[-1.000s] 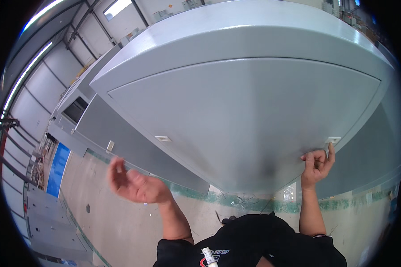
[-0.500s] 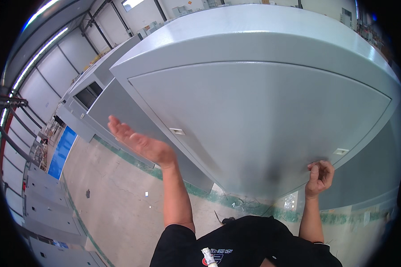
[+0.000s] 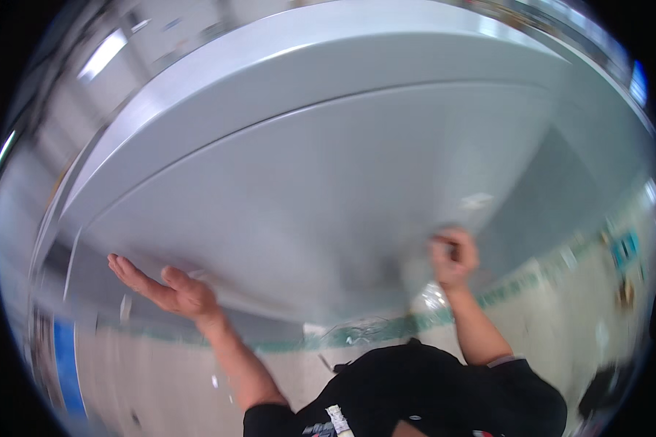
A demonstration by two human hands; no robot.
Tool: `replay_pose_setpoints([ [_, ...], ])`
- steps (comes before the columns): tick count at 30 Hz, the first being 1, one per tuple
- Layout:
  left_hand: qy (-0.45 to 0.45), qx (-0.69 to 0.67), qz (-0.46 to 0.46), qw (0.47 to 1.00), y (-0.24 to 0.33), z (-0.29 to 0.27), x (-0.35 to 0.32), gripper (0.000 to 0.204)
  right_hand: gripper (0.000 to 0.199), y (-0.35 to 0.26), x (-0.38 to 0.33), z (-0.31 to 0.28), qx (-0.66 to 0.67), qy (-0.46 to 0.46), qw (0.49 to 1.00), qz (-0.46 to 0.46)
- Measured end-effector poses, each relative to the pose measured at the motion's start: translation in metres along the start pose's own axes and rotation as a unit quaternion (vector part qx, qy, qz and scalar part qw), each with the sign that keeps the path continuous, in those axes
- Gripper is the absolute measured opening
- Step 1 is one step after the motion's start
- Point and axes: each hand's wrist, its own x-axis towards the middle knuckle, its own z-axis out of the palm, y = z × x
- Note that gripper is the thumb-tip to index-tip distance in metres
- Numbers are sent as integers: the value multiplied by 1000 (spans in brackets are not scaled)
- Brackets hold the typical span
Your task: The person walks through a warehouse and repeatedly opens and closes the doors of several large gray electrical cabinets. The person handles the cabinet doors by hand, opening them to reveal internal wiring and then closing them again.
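Observation:
A large grey metal cabinet (image 3: 386,58) fills the view in front of me, its wide flat door panel (image 3: 313,182) facing me. My left hand (image 3: 175,291) is open by the panel's lower left edge, fingers stretched out and thumb raised. It holds nothing, and whether it touches the metal I cannot tell. My right hand (image 3: 457,258) is close to the panel's lower right, its fingers curled towards the thumb. Motion blur hides whatever may be in them. Just above that hand sits a small pale latch (image 3: 477,200).
Concrete floor (image 3: 160,364) with a green painted line (image 3: 372,331) runs along the cabinet's foot. Clear plastic scraps (image 3: 434,296) lie below my right hand. A blue sheet (image 3: 67,364) stands out at far left. A dark object (image 3: 601,390) is at lower right.
The view has turned right and blurred. In the picture, my left hand has shifted left and down, and my right hand left and slightly up. The left stays open, the right curled.

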Motion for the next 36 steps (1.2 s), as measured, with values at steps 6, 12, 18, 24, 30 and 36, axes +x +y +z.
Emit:
replay_pose_setpoints([
  [6,-13,49,48,998,-16,4,-15,64,22,-18,38,-12,45,-24,999,-10],
  [12,-8,44,70,997,-19,-1,-20,61,46,-68,91,-46,1,208,957,-204],
  [18,-28,40,85,995,-29,0,-30,61,54,-39,145,21,-139,211,927,-276],
  [24,-35,6,97,995,-39,-17,-30,62,56,-27,111,12,-131,191,964,-133],
  [30,-43,-68,-8,997,-57,-38,-48,84,73,-17,4,1,-187,89,970,129],
  [36,-157,-195,-365,897,-93,-47,-142,50,83,7,-70,-30,-196,3,940,281],
])
